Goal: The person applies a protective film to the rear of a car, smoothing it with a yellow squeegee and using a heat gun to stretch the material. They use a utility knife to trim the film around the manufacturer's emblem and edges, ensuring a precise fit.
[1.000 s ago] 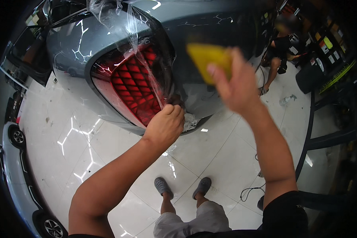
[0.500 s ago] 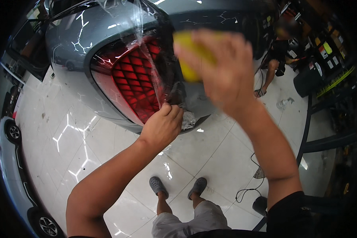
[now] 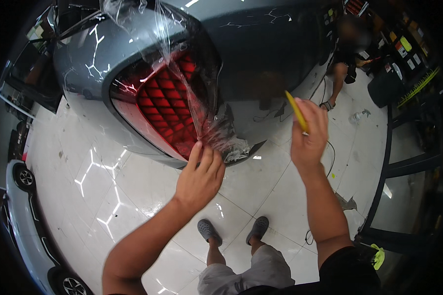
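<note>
A clear plastic film (image 3: 209, 125) hangs creased over the red tail light (image 3: 162, 103) of a grey car (image 3: 88, 59), with its crumpled lower end at the bumper corner. My left hand (image 3: 199, 174) has its fingertips closed on the film at the lower edge of the light, the thumb hidden. Right of the light, my right hand (image 3: 307, 137) grips a thin yellow squeegee (image 3: 296, 110), seen edge-on, beside the grey body panel.
A crouching person (image 3: 349, 54) is at the car's far right. A black trolley (image 3: 394, 173) with tools lines the right side. A spray bottle (image 3: 357, 117) and cable (image 3: 331, 150) lie on the tiled floor. A silver car (image 3: 22, 221) stands at left.
My right hand has moved down and right off the panel, turning the squeegee edge-on. My left hand has shifted slightly lower, its fingers straighter, leaving more crumpled film visible.
</note>
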Demonstrator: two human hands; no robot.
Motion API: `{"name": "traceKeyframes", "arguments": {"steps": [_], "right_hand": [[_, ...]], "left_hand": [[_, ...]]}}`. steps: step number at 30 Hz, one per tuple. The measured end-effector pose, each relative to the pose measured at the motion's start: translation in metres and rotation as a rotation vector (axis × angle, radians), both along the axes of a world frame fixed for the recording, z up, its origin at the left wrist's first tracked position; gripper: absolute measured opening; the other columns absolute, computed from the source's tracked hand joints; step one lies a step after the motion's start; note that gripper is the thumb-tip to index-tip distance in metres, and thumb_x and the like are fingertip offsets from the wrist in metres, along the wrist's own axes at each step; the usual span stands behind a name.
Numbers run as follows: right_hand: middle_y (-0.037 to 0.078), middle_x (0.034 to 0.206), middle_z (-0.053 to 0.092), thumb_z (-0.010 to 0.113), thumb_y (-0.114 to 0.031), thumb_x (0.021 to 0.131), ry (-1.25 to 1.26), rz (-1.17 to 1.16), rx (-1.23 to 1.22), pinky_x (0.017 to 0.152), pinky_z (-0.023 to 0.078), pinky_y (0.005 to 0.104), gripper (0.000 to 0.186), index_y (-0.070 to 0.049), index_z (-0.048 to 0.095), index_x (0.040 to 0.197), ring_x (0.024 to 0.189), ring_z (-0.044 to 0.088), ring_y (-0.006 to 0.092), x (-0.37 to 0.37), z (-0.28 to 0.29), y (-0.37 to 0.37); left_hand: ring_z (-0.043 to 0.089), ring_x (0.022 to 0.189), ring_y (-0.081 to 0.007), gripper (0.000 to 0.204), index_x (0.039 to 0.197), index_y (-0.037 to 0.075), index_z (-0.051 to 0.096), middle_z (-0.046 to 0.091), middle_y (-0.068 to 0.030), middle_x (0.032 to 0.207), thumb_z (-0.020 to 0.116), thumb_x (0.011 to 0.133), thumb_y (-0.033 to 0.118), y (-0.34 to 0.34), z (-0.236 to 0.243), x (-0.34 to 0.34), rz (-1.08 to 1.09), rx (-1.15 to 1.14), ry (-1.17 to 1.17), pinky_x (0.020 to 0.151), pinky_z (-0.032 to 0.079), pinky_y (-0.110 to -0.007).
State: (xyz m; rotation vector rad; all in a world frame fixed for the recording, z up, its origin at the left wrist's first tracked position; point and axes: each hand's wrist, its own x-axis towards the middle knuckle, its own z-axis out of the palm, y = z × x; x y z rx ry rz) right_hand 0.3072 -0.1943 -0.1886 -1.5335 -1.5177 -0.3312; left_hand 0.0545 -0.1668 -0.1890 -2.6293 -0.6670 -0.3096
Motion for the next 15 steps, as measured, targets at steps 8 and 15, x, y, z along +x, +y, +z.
{"name": "traceKeyframes", "arguments": {"steps": [8, 15], "right_hand": [[0.014, 0.104, 0.060, 0.057, 0.007, 0.069, 0.391, 0.174, -0.384, 0.090, 0.045, 0.0440, 0.050, -0.007, 0.060, 0.117, 0.101, 0.055, 0.0350, -0.103, -0.186, -0.079], [0.011, 0.101, 0.065, 0.053, 0.006, 0.082, 0.781, -0.058, -0.626, 0.077, 0.052, 0.0333, 0.035, -0.004, 0.059, 0.115, 0.090, 0.065, 0.0222, 0.024, -0.229, -0.205]], "left_hand": [[0.053, 0.107, -0.0384, 0.035, 0.110, 0.002, 0.064, 0.057, -0.0211, 0.113, 0.063, 0.080, 0.019, -0.150, -0.102, -0.090, 0.494, -0.728, -0.013, 0.097, 0.041, -0.052], [0.052, 0.118, -0.0424, 0.044, 0.121, 0.002, 0.058, 0.059, -0.0277, 0.120, 0.053, 0.085, 0.028, -0.346, -0.199, -0.230, 0.878, -1.394, 0.611, 0.101, 0.044, -0.046]]}}
